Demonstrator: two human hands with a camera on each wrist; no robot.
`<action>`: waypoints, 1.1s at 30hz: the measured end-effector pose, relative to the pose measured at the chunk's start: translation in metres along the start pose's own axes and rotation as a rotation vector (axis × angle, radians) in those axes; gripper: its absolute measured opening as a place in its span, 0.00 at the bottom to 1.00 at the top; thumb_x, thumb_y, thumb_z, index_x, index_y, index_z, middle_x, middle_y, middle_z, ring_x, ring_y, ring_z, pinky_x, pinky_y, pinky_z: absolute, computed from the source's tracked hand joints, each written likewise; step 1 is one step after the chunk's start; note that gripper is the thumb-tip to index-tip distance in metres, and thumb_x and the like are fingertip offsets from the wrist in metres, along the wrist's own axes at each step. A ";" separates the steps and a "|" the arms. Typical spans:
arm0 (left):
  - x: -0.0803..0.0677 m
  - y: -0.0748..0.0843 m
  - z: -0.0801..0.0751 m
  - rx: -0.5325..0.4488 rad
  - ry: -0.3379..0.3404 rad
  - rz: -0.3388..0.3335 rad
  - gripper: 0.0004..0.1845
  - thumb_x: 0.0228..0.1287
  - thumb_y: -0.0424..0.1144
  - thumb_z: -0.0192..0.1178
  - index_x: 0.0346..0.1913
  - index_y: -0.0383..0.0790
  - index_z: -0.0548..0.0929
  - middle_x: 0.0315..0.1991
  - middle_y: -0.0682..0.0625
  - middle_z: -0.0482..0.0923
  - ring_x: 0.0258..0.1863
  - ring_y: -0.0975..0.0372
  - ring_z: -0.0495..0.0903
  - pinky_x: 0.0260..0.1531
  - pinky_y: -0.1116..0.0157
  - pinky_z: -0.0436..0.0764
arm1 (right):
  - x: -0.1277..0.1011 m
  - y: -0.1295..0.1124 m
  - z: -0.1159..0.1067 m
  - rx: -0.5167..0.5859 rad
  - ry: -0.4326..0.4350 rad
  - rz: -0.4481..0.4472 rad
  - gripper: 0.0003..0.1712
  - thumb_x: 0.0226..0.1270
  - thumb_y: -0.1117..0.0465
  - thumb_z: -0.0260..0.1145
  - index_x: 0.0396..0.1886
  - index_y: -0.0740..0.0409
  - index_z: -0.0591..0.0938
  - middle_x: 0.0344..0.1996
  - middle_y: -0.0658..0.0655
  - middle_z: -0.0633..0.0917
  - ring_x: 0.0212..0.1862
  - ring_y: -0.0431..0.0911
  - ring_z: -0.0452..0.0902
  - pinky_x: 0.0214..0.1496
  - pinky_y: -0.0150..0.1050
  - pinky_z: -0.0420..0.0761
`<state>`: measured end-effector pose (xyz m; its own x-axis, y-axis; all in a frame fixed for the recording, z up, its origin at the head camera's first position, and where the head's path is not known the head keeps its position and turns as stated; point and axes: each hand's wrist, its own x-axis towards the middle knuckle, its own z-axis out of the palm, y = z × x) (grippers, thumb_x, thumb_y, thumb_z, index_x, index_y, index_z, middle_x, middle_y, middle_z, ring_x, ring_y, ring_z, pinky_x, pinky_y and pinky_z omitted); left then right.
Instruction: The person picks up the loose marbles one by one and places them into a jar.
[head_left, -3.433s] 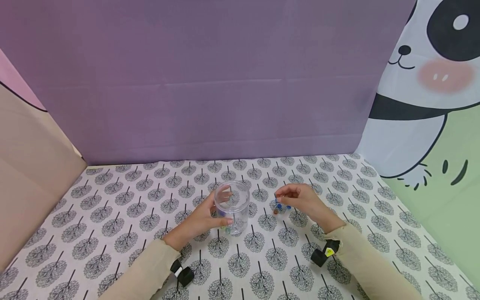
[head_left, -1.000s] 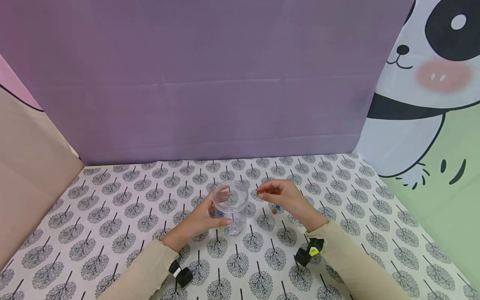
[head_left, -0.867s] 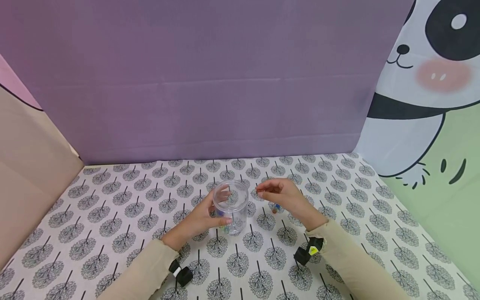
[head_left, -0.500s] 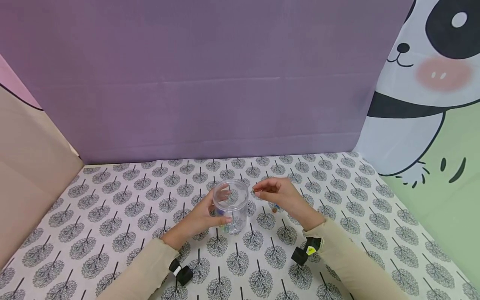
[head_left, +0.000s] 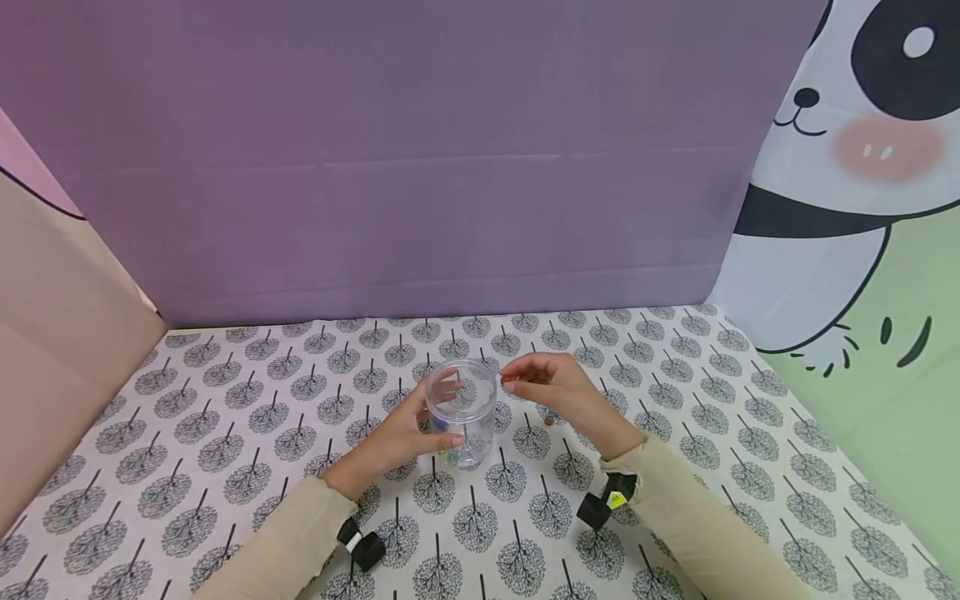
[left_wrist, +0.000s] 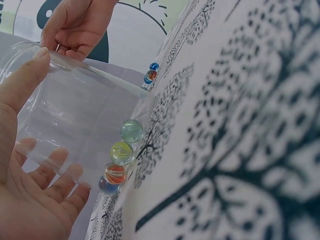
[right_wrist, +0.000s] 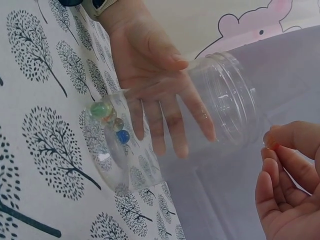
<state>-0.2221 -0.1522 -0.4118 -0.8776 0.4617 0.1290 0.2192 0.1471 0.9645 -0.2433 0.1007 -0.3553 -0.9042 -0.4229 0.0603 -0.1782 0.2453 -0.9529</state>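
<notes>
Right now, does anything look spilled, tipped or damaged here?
Nothing stands out. The clear plastic jar stands upright in the left hand, marbles at its bottom; two loose marbles lie on the tree-print cloth.

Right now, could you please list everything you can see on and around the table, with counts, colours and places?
Jar: one, clear plastic, upright, open-topped, table centre.
Marbles in jar: four, pale green, yellow-green, orange-striped, blue, on its bottom.
Loose marbles: at least two, blue and orange-blue, on the cloth right of the jar.
Tablecloth: one, white with grey tree print.
Backdrop: one, purple, behind the table.
Panda picture: one, at right.
Left hand: holds the jar's side.
Right hand: by the jar's rim, fingertips pinched; anything held is hidden.
</notes>
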 end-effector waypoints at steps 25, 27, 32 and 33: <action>0.000 0.000 0.000 0.002 -0.006 -0.002 0.51 0.50 0.34 0.70 0.74 0.48 0.50 0.70 0.39 0.56 0.63 0.39 0.64 0.59 0.43 0.68 | 0.006 -0.003 0.005 0.041 0.005 -0.060 0.13 0.60 0.62 0.68 0.44 0.60 0.82 0.37 0.62 0.83 0.35 0.46 0.77 0.39 0.36 0.79; 0.000 0.000 0.000 0.001 -0.007 -0.001 0.51 0.50 0.34 0.70 0.74 0.48 0.50 0.70 0.39 0.56 0.63 0.39 0.64 0.59 0.43 0.69 | 0.006 -0.005 0.007 0.035 0.003 -0.061 0.13 0.60 0.61 0.68 0.44 0.59 0.83 0.37 0.65 0.83 0.34 0.46 0.77 0.39 0.35 0.78; 0.000 -0.001 0.000 0.008 -0.007 0.004 0.51 0.50 0.36 0.70 0.74 0.48 0.50 0.70 0.38 0.57 0.63 0.39 0.64 0.57 0.43 0.70 | 0.008 -0.009 0.009 0.015 0.003 -0.072 0.12 0.60 0.63 0.67 0.43 0.60 0.83 0.33 0.60 0.83 0.33 0.45 0.76 0.38 0.34 0.78; 0.000 -0.002 0.000 0.009 -0.007 0.005 0.51 0.50 0.36 0.70 0.74 0.47 0.50 0.70 0.38 0.57 0.63 0.38 0.65 0.57 0.43 0.70 | 0.008 -0.009 0.010 0.011 0.003 -0.074 0.12 0.60 0.63 0.67 0.43 0.60 0.83 0.33 0.58 0.83 0.33 0.45 0.77 0.39 0.35 0.78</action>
<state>-0.2224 -0.1529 -0.4133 -0.8735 0.4684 0.1325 0.2276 0.1523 0.9618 -0.2455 0.0866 -0.3494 -0.8896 -0.4374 0.1317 -0.2407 0.2037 -0.9490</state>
